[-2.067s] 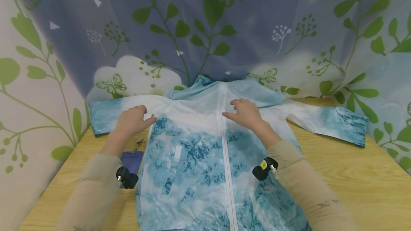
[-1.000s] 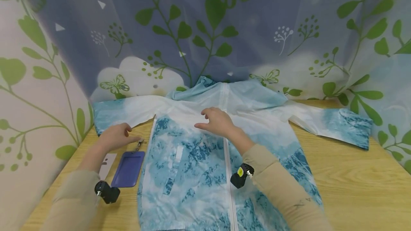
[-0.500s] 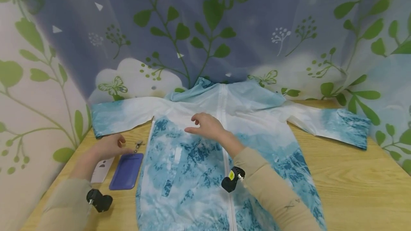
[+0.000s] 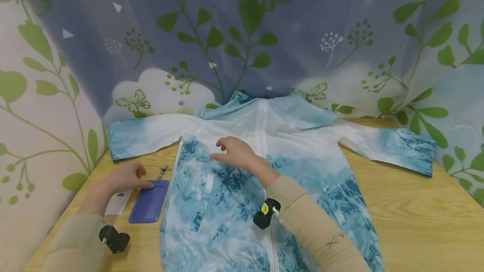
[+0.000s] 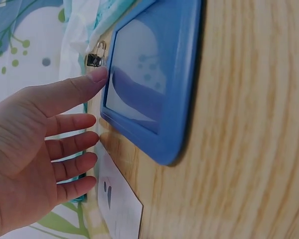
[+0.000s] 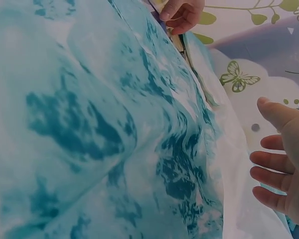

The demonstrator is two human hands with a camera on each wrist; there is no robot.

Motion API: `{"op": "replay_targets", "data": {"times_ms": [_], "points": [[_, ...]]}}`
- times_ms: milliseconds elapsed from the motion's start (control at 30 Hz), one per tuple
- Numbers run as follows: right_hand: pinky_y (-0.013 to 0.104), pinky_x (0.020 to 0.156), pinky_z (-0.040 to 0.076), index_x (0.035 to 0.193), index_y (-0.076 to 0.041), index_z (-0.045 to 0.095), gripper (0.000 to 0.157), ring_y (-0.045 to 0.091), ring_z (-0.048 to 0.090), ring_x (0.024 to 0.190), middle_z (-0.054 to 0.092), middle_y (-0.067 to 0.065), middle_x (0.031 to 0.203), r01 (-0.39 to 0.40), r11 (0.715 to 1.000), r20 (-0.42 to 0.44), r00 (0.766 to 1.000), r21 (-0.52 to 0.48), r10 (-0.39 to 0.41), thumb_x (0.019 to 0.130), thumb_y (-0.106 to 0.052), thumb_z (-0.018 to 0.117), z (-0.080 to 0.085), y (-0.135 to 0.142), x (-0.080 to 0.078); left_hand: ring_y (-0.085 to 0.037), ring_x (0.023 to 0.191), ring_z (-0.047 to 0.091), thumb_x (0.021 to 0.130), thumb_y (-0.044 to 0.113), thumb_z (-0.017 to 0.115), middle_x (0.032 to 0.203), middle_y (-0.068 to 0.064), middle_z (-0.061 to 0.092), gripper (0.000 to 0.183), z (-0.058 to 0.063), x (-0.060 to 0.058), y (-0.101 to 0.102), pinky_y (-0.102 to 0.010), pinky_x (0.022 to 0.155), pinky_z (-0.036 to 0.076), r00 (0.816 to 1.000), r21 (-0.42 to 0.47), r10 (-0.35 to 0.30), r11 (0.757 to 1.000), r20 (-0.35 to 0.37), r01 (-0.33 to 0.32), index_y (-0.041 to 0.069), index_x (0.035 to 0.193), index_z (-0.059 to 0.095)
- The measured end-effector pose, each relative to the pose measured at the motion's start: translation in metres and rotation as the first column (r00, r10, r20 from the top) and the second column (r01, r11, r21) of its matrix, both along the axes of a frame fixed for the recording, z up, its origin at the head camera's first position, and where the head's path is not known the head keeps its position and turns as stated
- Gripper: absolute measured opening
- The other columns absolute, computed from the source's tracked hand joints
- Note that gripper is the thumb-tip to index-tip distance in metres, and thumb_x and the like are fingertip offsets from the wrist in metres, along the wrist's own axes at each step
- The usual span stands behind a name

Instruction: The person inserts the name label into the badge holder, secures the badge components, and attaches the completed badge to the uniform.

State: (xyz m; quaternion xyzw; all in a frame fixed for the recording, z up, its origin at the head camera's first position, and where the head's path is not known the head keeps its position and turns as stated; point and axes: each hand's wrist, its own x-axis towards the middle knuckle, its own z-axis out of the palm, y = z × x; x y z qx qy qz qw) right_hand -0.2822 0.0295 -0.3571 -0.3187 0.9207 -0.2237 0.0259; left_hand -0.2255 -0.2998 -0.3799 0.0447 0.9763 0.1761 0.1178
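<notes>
A blue badge holder (image 4: 148, 202) with a clear window and a small metal clip (image 4: 163, 171) lies on the table left of the jacket. My left hand (image 4: 126, 177) is over its upper end, thumb tip right at the holder's edge in the left wrist view, fingers loosely bent with nothing in them. Beside the holder, partly under the hand in the head view, lies a white card (image 4: 116, 205) with a dark print. My right hand (image 4: 236, 152) hovers over the chest of a blue and white zip jacket (image 4: 234, 192), fingers relaxed and holding nothing.
The jacket spreads flat across the wooden table (image 4: 416, 213), sleeves out to both sides and hood toward the back. A leaf-patterned curtain (image 4: 242, 32) stands behind and along both sides of the table.
My left hand has come down and back from near the jacket's left sleeve to the badge holder. My right hand has moved left across the zip, staying over the jacket.
</notes>
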Motion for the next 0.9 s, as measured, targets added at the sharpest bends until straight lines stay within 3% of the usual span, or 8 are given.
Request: {"op": "replay_targets", "data": {"times_ms": [233, 633, 900], "points": [[0.035, 0.078, 0.046, 0.128, -0.004, 0.053, 0.053, 0.021, 0.056, 0.098, 0.059, 0.009, 0.113, -0.004, 1.0, 0.033, 0.999, -0.004, 0.005, 0.091, -0.042, 0.056, -0.002, -0.002, 0.0, -0.028, 0.082, 0.055, 0.072, 0.045, 0.075, 0.097, -0.019, 0.058, 0.068, -0.001, 0.0, 0.001, -0.04, 0.064, 0.046, 1.0, 0.026, -0.012, 1.0, 0.021, 0.012, -0.008, 0.109, 0.055], [0.032, 0.079, 0.046, 0.127, -0.004, 0.054, 0.05, 0.019, 0.057, 0.099, 0.06, 0.009, 0.114, -0.047, 0.999, 0.038, 0.998, 0.013, 0.047, 0.092, -0.04, 0.056, -0.002, -0.02, 0.002, -0.034, 0.089, 0.055, 0.068, 0.041, 0.08, 0.102, -0.024, 0.055, 0.071, 0.002, 0.002, 0.008, -0.047, 0.073, 0.046, 0.997, 0.055, -0.056, 0.997, 0.047, 0.053, -0.01, 0.11, 0.053], [0.032, 0.08, 0.046, 0.128, -0.004, 0.053, 0.051, 0.019, 0.056, 0.1, 0.058, 0.009, 0.116, -0.051, 0.999, 0.077, 0.996, 0.014, 0.05, 0.092, -0.041, 0.055, -0.003, -0.024, 0.005, -0.028, 0.085, 0.053, 0.067, 0.037, 0.082, 0.098, -0.017, 0.055, 0.066, 0.001, 0.003, 0.006, -0.044, 0.071, 0.046, 0.996, 0.078, -0.063, 0.995, 0.067, 0.058, -0.008, 0.106, 0.053]]}}
